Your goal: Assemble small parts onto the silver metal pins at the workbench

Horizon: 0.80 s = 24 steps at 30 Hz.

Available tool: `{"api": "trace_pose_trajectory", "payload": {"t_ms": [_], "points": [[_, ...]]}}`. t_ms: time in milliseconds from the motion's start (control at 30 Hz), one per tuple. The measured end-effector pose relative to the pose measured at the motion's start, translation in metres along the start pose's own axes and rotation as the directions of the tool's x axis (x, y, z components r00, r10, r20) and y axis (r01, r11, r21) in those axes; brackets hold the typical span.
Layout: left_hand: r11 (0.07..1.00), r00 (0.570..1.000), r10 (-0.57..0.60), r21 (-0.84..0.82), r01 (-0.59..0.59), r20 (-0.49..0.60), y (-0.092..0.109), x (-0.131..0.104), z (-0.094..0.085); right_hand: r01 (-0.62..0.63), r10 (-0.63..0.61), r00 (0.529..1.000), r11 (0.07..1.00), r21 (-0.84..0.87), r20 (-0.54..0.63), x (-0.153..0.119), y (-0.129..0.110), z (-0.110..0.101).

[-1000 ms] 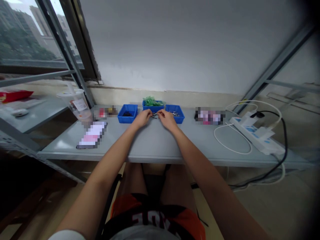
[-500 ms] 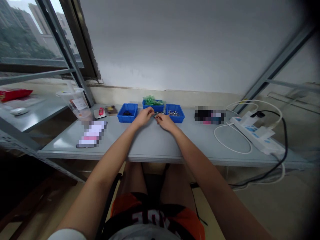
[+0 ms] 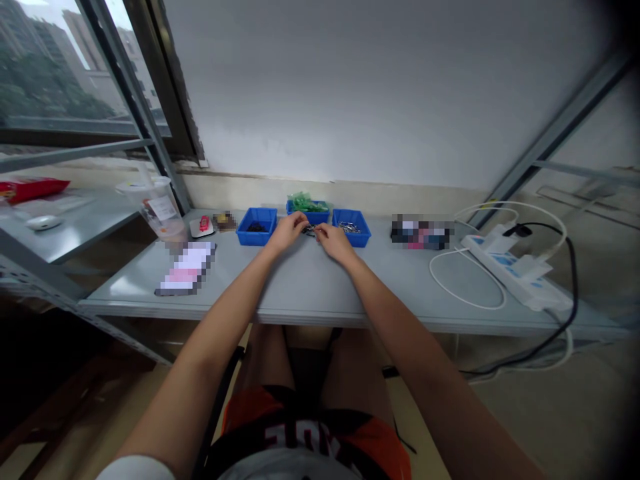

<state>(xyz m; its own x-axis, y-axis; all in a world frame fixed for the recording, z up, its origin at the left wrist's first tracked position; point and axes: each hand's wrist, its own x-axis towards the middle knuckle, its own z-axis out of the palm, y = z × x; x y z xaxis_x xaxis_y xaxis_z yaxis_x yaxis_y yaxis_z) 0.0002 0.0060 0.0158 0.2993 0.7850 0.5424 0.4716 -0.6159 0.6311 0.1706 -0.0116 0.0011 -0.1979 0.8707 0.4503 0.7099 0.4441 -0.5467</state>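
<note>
My left hand and my right hand meet over the grey table, fingertips pinched close together. Between them is a small, thin, partly shiny piece, too small to name. Dark little pieces lie under the fingers. Left of my hands stands a blue bin with dark small parts in it. Behind them, another blue bin holds green plastic packets. A third blue bin, beside my right hand, contains shiny metal parts.
On the left are a blurred-out phone, a plastic cup with a straw and a small white dish with a red item. To the right lie a pixelated dark object, a power strip and loose cables.
My right fingertips have risen slightly and closed in toward the left ones at the small piece. The bins stay in place; the whole view has shifted a little.
</note>
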Motion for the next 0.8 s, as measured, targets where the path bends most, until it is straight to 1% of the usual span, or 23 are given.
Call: {"api": "trace_pose_trajectory", "payload": {"t_ms": [133, 267, 333, 433, 600, 700, 800], "points": [[0.997, 0.999, 0.032, 0.065, -0.031, -0.017, -0.0015, -0.001, -0.0007, -0.013, 0.019, 0.994, 0.998, 0.058, -0.112, 0.0026, 0.0008, -0.0023], [0.99, 0.996, 0.084, 0.116, -0.084, 0.004, 0.0001, -0.0023, -0.0011, 0.025, -0.003, 0.983, 0.992, 0.12, -0.184, 0.0033, -0.0016, -0.0051], [0.986, 0.995, 0.097, 0.137, -0.098, 0.011, 0.0011, -0.0028, -0.0012, 0.024, 0.001, 0.982, 0.991, 0.131, -0.188, 0.0029, -0.0034, -0.0059], [0.986, 0.997, 0.076, 0.145, -0.077, 0.012, 0.0022, -0.0031, -0.0001, 0.001, 0.019, 0.986, 0.992, 0.122, -0.166, 0.0024, -0.0043, -0.0061], [0.996, 1.0, 0.017, 0.089, -0.017, 0.0, 0.0038, -0.0028, 0.0027, -0.011, 0.023, 0.991, 0.996, 0.092, -0.134, 0.0023, -0.0041, -0.0061], [0.998, 1.0, 0.006, 0.065, -0.006, 0.006, 0.0041, -0.0025, 0.0034, -0.027, 0.038, 0.992, 0.995, 0.092, -0.119, 0.0019, -0.0058, -0.007], [0.999, 1.0, 0.003, 0.051, -0.004, 0.008, 0.0041, -0.0024, 0.0041, -0.013, 0.025, 0.992, 0.995, 0.098, -0.122, 0.0017, -0.0069, -0.007]]}}
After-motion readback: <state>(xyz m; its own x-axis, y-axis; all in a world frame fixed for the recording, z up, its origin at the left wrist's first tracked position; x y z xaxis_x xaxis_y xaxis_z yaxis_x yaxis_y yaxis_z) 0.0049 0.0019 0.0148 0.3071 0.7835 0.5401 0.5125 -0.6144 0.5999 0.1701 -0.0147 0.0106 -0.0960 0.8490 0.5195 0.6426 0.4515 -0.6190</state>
